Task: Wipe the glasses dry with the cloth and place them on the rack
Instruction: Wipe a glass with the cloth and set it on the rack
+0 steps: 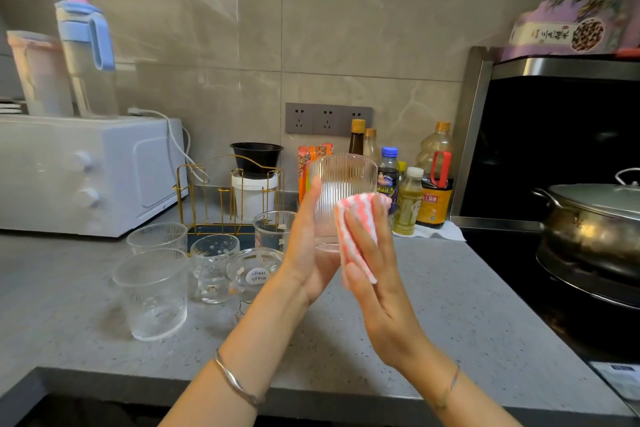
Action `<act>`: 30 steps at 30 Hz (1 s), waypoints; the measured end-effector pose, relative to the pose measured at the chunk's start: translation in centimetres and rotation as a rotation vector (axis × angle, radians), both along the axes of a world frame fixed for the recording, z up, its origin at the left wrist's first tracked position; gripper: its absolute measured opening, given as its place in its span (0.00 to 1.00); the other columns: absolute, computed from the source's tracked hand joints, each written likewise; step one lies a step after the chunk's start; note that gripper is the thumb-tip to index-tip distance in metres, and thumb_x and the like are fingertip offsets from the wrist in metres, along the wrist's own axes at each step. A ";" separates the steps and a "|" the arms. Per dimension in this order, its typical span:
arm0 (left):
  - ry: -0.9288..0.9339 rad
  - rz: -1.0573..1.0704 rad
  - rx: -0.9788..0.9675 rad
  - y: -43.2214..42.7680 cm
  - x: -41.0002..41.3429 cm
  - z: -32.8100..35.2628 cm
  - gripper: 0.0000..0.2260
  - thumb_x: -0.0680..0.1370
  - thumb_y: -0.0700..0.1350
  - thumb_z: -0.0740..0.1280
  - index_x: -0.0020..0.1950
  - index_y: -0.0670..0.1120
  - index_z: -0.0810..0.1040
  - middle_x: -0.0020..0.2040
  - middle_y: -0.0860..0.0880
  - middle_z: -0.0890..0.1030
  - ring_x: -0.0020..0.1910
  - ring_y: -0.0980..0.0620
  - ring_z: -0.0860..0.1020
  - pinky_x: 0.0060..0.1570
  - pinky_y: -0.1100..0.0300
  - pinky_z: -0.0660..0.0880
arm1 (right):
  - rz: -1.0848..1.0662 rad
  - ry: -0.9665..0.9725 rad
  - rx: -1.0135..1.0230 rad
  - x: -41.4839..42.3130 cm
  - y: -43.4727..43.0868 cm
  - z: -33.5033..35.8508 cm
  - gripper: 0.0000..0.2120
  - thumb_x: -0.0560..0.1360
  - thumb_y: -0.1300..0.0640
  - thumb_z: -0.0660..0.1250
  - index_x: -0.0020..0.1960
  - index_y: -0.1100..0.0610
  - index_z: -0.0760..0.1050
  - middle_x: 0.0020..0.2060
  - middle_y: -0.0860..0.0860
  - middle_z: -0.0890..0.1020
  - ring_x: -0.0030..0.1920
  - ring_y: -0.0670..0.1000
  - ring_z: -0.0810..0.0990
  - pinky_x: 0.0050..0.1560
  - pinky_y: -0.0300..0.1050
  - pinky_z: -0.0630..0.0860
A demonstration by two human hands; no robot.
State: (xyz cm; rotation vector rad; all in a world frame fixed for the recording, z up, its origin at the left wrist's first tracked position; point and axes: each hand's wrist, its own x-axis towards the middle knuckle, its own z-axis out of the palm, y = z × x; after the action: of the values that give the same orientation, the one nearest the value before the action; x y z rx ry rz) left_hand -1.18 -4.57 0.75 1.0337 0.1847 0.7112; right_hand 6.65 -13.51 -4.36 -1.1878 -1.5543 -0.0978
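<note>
My left hand (308, 250) holds a ribbed clear glass (341, 184) upright above the grey counter, gripping its left side and base. My right hand (372, 270) presses a folded pink-and-white cloth (356, 222) against the glass's right side. Several more glasses stand on the counter to the left: a large ribbed one (152, 291), another ribbed one (157, 237), a dotted one (214, 267), a low "Hello Kitty" one (254, 270) and a plain one (273, 229). A gold wire rack (228, 198) stands behind them, holding no glasses.
A white microwave (86, 173) with jugs on top sits at the left. A white tub with a black bowl (256, 170) stands behind the rack. Sauce and oil bottles (433, 184) line the wall. A lidded metal pot (595, 225) rests on the black stove at the right.
</note>
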 end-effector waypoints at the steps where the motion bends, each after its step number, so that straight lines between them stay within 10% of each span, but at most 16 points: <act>1: 0.001 -0.013 -0.002 -0.1 0.0 -0.2 0.34 0.74 0.68 0.58 0.66 0.43 0.77 0.61 0.41 0.81 0.61 0.44 0.79 0.64 0.49 0.73 | 0.008 0.018 -0.020 0.1 0.0 0.2 0.26 0.80 0.40 0.49 0.77 0.43 0.53 0.77 0.40 0.43 0.77 0.45 0.39 0.77 0.49 0.46; 13: -0.009 0.068 0.026 -1.2 0.7 -0.7 0.24 0.78 0.61 0.62 0.65 0.45 0.78 0.56 0.41 0.83 0.53 0.45 0.82 0.56 0.49 0.76 | -0.073 0.149 0.035 1.4 1.2 3.9 0.21 0.83 0.52 0.50 0.76 0.46 0.58 0.77 0.39 0.49 0.76 0.41 0.40 0.77 0.57 0.45; 19: -0.009 0.055 -0.056 -0.7 0.9 -1.0 0.27 0.77 0.64 0.60 0.60 0.45 0.81 0.58 0.40 0.83 0.57 0.44 0.81 0.60 0.48 0.75 | -0.028 0.197 0.051 -0.2 -0.1 0.5 0.27 0.77 0.33 0.49 0.73 0.42 0.64 0.77 0.37 0.50 0.77 0.42 0.45 0.76 0.55 0.50; 22: -0.018 0.033 -0.080 -0.9 1.2 -1.5 0.26 0.76 0.65 0.60 0.52 0.46 0.86 0.55 0.41 0.83 0.53 0.45 0.82 0.58 0.49 0.76 | -0.091 0.173 0.110 -0.4 -0.1 1.7 0.17 0.81 0.43 0.53 0.66 0.40 0.72 0.76 0.39 0.57 0.77 0.42 0.48 0.76 0.49 0.54; 30: 0.006 0.050 0.042 -1.3 1.2 -1.3 0.22 0.73 0.64 0.66 0.56 0.49 0.84 0.55 0.41 0.82 0.54 0.44 0.79 0.65 0.39 0.69 | -0.199 0.081 0.142 2.3 0.8 5.0 0.21 0.81 0.47 0.47 0.74 0.39 0.56 0.77 0.39 0.49 0.77 0.41 0.43 0.77 0.49 0.47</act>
State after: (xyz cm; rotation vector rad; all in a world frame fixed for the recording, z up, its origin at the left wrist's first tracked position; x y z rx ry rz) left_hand 0.05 -5.91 -0.52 1.0749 0.2019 0.7597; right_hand 8.94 -12.70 0.66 -1.2161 -1.3334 -0.2835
